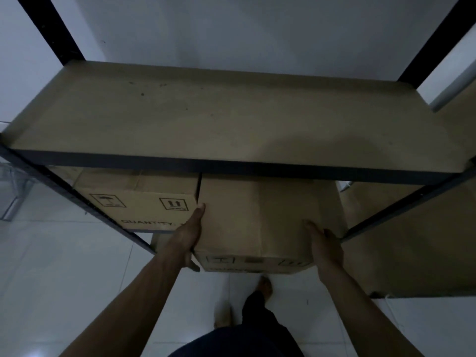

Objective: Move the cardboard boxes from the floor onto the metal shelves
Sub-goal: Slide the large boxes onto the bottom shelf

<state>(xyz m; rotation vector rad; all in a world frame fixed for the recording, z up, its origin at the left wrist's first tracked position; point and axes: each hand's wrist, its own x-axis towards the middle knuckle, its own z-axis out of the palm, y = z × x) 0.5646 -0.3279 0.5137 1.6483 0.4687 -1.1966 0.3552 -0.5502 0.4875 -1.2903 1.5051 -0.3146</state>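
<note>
Head view looks down on a metal shelf unit whose upper shelf (231, 112) carries nothing. On the level below, one cardboard box (139, 199) with printed handling symbols already sits at the left, so at least one move seems done. A second box (257, 217) is between the person's hands, just right of the first and almost touching it. Its far end is under the upper shelf and its near end sticks out over the tiled floor (64, 253). The left hand (192, 235) lies flat along the box's left side, fingers straight. The right hand (325, 243) presses flat on its right edge. Whether its bottom rests on the lower level is hidden. It likely needs pushing further in; whether more boxes wait cannot be told.
</note>
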